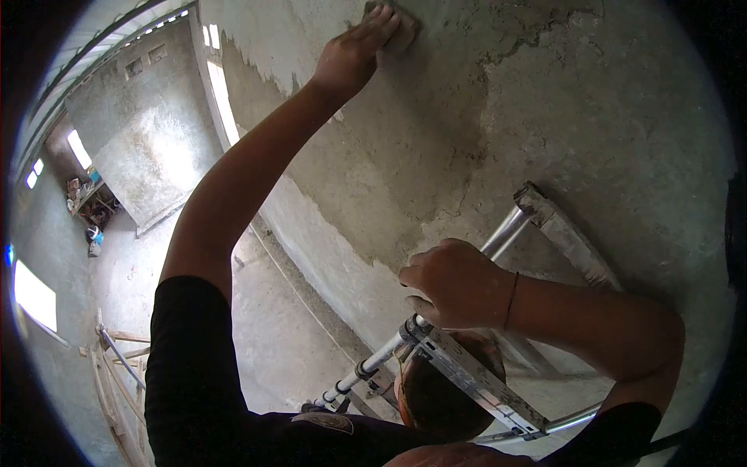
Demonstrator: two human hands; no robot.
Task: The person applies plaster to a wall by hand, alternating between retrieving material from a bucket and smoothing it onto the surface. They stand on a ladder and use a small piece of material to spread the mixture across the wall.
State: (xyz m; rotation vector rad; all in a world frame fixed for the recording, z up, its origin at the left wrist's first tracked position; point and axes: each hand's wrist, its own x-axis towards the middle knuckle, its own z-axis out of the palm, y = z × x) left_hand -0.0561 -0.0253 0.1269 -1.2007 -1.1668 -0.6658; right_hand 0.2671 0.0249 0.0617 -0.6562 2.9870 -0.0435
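My left hand [354,58] is raised against the rough plastered wall [412,148], its fingers closed over a grey-brown block [402,33] that looks like a sponge. The block is pressed to the wall's surface, where darker and lighter patches of plaster meet. Lower down, my right hand [459,284] is closed around a metal tube of the ladder [506,233], which runs in behind the fingers and comes out below them. Part of the grip is hidden by the back of the hand.
A dirty flat ladder step [572,245] leans near the wall; another step [482,381] lies below my right hand. A dark round thing [447,393] shows behind it. Far below are the floor [272,335], wooden poles [117,373] and a shelf with items [85,191].
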